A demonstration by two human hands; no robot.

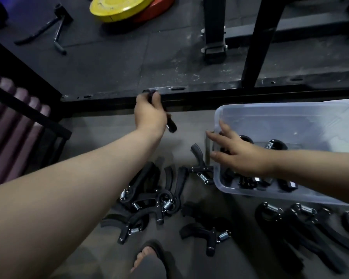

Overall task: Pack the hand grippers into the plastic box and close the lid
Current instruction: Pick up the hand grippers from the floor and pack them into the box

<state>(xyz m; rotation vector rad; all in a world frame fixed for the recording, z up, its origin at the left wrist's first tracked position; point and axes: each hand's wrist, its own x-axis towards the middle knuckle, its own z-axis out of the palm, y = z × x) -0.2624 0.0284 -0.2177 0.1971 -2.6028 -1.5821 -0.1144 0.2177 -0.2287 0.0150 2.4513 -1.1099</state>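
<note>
One gripper (171,126) is clenched in the left hand (149,114), fingers wrapped round it, held out ahead above the floor (101,137). The right hand (240,156) is spread, fingers straight, nothing held, over the near corner of the box (290,115); whether the rim is touched cannot be told. The box lies just right of the left hand and under the right, uncovered, with a few packed grippers (275,144) seen just beyond the right hand.

So packing is judged to be the step in hand, and early: much remains outside. A pile (153,198) is strewn on the floor below and between the two hands, and a row (310,218) is laid nearer the body than the right hand.

Next, the held gripper would need to be carried rightward over the box wall and released inside. The right hand lies across that path and may need to be drawn aside. A lid cannot be surely made out.

A sandalled foot (147,256) is planted close by the pile. Just beyond the left hand a black frame bar (210,93) is seen, and far beyond it a yellow plate (121,9).
</note>
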